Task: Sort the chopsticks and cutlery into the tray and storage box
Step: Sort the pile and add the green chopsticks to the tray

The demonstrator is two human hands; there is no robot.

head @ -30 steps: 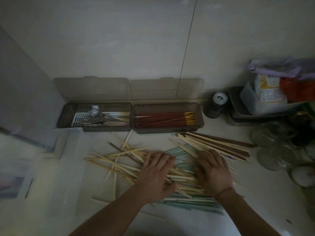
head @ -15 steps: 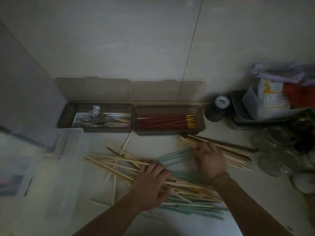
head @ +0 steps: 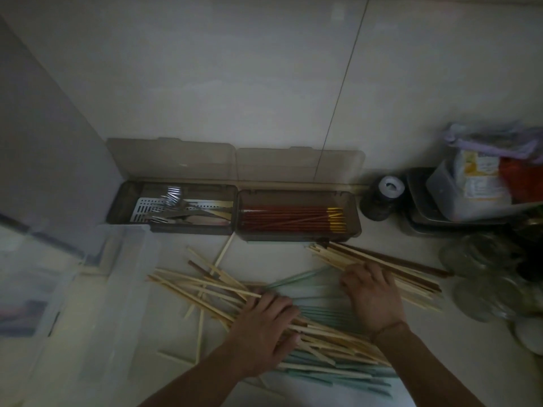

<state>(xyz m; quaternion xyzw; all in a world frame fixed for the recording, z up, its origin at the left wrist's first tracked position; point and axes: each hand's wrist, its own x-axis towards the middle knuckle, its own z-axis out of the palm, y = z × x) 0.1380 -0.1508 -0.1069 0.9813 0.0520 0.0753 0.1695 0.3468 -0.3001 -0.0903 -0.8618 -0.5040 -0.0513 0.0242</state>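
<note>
A loose pile of pale wooden chopsticks (head: pixel 199 286) lies across the counter, over several teal chopsticks (head: pixel 326 315). My left hand (head: pixel 264 327) rests flat on this pile, fingers spread. My right hand (head: pixel 371 292) lies on a separate bundle of pale and brown chopsticks (head: pixel 411 274) further right, fingertips over the sticks. Against the wall stand two open brown boxes. The left tray (head: pixel 123 201) holds forks and other cutlery (head: pixel 176 207). The right storage box (head: pixel 354 210) holds red chopsticks (head: pixel 288 218) with gold ends.
A clear plastic bin (head: pixel 117 289) stands at the left, close to the pile. A dark jar with a white lid (head: pixel 389 186), a metal tray with bags (head: pixel 470 186) and several glass jars (head: pixel 470 259) crowd the right side.
My right hand has left the middle of the pile and gone right and away onto the side bundle. My left hand has slid slightly nearer over the pale chopsticks, uncovering teal ones.
</note>
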